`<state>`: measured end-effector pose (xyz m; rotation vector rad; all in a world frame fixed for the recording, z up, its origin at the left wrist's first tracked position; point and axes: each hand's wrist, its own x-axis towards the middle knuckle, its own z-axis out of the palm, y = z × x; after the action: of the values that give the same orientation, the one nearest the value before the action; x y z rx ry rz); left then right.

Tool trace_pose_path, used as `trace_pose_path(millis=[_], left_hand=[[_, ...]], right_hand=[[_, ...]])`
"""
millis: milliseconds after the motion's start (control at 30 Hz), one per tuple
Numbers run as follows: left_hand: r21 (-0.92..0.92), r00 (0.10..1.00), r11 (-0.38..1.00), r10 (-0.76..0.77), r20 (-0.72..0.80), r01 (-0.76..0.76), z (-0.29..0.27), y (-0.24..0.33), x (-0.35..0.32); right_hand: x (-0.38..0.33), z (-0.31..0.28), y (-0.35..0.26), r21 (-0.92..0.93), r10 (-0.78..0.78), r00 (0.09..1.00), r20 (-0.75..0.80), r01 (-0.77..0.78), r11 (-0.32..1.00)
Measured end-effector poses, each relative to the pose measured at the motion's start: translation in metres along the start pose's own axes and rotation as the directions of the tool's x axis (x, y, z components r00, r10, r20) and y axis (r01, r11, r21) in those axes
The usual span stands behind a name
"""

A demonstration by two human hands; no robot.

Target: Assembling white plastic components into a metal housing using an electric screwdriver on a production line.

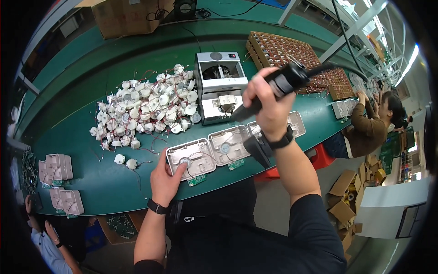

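The left hand [165, 177] presses its fingers on a small round white motor sitting in the open pale grey plastic housing [190, 158], at the near edge of the green workbench [91, 178]. The right hand [269, 102] is closed around a black electric screwdriver [278, 86], raised above the housing. A heap of white motors [146, 109] lies behind the housing.

Right hand [269, 102] hides screwdriver [285, 82] handle; tip unclear against feeder [221, 86].

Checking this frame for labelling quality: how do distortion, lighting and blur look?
Head view: strong fisheye, the green table edge bows and corners are black; bright glare from windows at far right; the right hand and its dark power screwdriver look slightly soft; the left hand is sharp.
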<state>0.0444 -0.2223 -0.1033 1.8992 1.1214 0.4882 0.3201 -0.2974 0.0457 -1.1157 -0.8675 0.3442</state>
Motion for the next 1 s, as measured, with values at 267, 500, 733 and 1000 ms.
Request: trace_pose_path(millis=[267, 500, 733, 1000], left_hand=[[-0.033, 0.999, 0.998, 0.047, 0.017, -0.046, 0.004, -0.007, 0.005], [-0.048, 0.999, 0.998, 0.028, 0.018, -0.027, 0.004, -0.003, 0.004], [-0.044, 0.999, 0.999, 0.028, 0.025, -0.027, 0.003, -0.006, 0.003], [-0.047, 0.999, 0.998, 0.032, 0.023, -0.031, 0.004, -0.005, 0.005]], right_hand=[[-0.073, -0.011, -0.005, 0.098, 0.055, 0.998, -0.015, -0.053, 0.994], [-0.081, -0.017, 0.015, -0.009, -0.008, 1.0, 0.016, 0.008, 1.0], [-0.081, -0.016, 0.016, -0.019, 0.01, 1.0, 0.003, -0.009, 1.0], [-0.079, -0.016, 0.032, -0.046, 0.045, 0.999, 0.001, -0.045, 0.998]])
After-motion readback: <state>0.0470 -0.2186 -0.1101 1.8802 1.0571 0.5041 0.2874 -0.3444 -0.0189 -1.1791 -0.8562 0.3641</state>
